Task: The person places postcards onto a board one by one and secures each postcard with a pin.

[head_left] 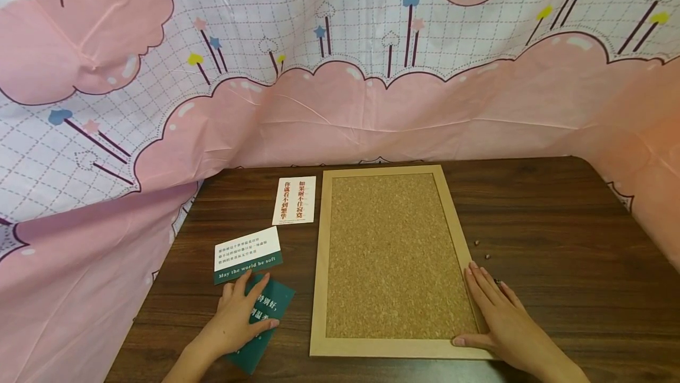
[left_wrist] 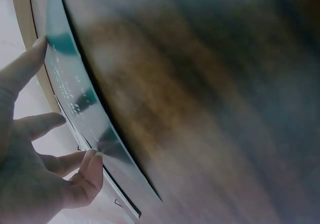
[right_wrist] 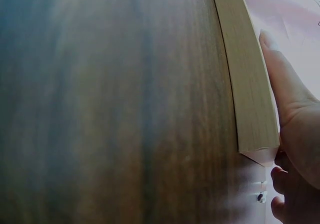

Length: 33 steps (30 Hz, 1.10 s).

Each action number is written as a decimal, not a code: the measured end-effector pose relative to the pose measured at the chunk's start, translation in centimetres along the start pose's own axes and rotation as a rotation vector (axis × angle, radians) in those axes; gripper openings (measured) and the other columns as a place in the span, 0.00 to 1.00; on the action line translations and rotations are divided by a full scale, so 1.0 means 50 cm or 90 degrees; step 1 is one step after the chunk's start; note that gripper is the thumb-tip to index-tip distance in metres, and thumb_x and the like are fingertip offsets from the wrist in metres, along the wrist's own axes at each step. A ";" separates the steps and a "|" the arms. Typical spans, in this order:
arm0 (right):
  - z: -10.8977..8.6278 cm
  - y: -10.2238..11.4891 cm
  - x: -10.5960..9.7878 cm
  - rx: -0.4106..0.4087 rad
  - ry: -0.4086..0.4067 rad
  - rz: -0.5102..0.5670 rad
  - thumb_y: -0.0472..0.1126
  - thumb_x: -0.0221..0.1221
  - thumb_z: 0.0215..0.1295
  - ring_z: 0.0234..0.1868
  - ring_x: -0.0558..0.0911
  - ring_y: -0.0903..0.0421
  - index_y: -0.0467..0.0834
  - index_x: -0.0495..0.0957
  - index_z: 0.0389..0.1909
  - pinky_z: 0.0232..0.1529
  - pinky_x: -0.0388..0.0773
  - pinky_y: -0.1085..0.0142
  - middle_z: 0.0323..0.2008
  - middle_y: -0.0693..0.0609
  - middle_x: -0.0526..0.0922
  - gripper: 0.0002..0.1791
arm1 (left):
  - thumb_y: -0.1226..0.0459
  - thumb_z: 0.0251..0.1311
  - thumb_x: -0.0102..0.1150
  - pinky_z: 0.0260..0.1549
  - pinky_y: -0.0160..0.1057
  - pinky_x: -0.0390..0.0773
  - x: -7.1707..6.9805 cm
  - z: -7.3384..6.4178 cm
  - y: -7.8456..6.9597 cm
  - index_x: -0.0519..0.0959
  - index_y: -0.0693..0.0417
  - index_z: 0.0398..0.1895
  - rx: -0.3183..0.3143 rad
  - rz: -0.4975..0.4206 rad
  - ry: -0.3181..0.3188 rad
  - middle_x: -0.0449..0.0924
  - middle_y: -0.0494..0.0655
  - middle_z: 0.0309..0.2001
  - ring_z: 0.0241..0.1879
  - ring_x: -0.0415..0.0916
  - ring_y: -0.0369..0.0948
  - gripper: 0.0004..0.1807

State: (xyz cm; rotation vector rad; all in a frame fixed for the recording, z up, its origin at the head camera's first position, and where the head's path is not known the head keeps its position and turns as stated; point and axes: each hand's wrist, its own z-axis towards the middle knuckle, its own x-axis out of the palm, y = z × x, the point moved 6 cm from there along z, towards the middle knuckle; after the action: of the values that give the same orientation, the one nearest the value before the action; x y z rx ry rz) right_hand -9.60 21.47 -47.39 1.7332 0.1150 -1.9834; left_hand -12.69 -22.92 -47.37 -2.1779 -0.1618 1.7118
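Note:
My left hand (head_left: 234, 321) lies over a dark green card (head_left: 257, 347) with white lettering, its fingers spread and the thumb on the card's face. In the left wrist view, the thumb and fingertips meet the same green card (left_wrist: 75, 79). Just beyond it lies a white-and-green card (head_left: 247, 247) reading "May the world be soft", close to my fingertips. My right hand (head_left: 510, 330) rests at the near right corner of a wood-framed cork board (head_left: 393, 253). Its fingers stretch along the right side, while the thumb touches the near strip of the frame.
A white card with red characters (head_left: 294, 201) lies left of the board's far end. Several tiny objects, one of them a small brownish piece (head_left: 476, 242), are scattered right of the board. Behind the dark wooden table (head_left: 574, 241) hangs a pink cloud-patterned sheet (head_left: 361, 111).

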 end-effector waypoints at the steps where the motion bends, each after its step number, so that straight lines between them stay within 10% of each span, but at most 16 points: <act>1: 0.000 0.000 0.000 0.001 -0.001 0.000 0.69 0.59 0.44 0.73 0.40 0.61 0.39 0.46 0.71 0.66 0.19 0.75 0.71 0.41 0.51 0.60 | 0.40 0.46 0.61 0.49 0.65 0.64 -0.002 0.000 0.000 0.55 0.46 0.70 -0.001 -0.009 -0.002 0.46 0.63 0.69 0.58 0.52 0.55 0.49; 26: 0.000 0.003 0.000 -0.002 -0.016 0.000 0.69 0.60 0.43 0.73 0.40 0.60 0.39 0.48 0.70 0.67 0.20 0.74 0.70 0.40 0.51 0.60 | 0.45 0.27 0.76 0.47 0.64 0.67 -0.005 0.011 -0.001 0.60 0.43 0.68 0.005 -0.084 -0.041 0.50 0.63 0.64 0.60 0.52 0.60 0.57; 33: 0.000 -0.002 0.002 0.010 0.001 -0.004 0.70 0.59 0.44 0.73 0.39 0.60 0.39 0.47 0.71 0.66 0.19 0.76 0.70 0.40 0.51 0.60 | 0.51 0.30 0.77 0.50 0.58 0.68 -0.006 0.007 -0.013 0.63 0.57 0.65 0.038 -0.065 -0.067 0.49 0.64 0.65 0.63 0.46 0.57 0.54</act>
State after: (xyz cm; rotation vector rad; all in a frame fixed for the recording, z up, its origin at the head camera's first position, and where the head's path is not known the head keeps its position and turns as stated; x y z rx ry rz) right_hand -9.65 21.50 -47.52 1.7456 0.1055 -1.9921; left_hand -13.00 -22.33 -46.90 -2.0017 -0.2421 1.7518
